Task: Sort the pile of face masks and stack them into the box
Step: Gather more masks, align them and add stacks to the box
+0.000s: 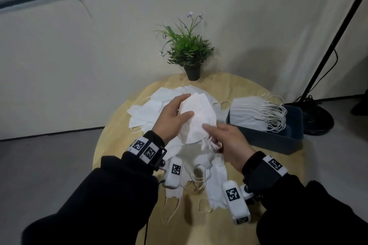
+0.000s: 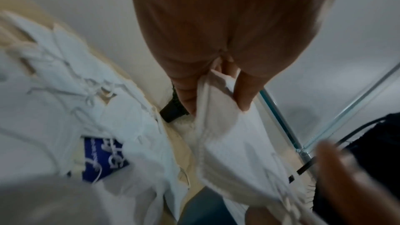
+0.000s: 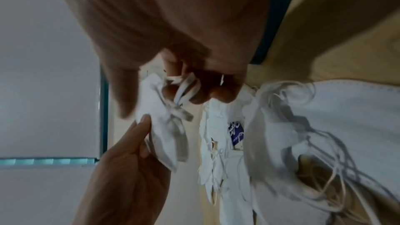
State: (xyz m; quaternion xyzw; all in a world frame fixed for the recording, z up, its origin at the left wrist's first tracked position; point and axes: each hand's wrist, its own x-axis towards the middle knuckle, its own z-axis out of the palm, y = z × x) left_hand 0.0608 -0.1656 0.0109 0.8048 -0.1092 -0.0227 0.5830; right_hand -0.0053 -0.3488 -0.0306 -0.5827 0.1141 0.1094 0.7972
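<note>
I hold a white folded face mask (image 1: 196,119) above the round wooden table (image 1: 111,137), over the pile of loose white masks (image 1: 155,105). My left hand (image 1: 173,117) grips its left edge, thumb on top; the left wrist view shows the mask (image 2: 229,136) pinched between thumb and fingers (image 2: 244,91). My right hand (image 1: 225,141) holds the lower right corner, with the ear loops (image 3: 184,88) caught among its curled fingers. At the right, the dark blue box (image 1: 286,137) holds a leaning stack of pleated masks (image 1: 251,113).
More masks (image 1: 215,181) with trailing loops lie at the table's near side. A potted plant (image 1: 189,53) stands at the far edge. A black lamp stand (image 1: 318,121) with a cable is on the floor to the right. A blue packet (image 2: 103,156) lies under the pile.
</note>
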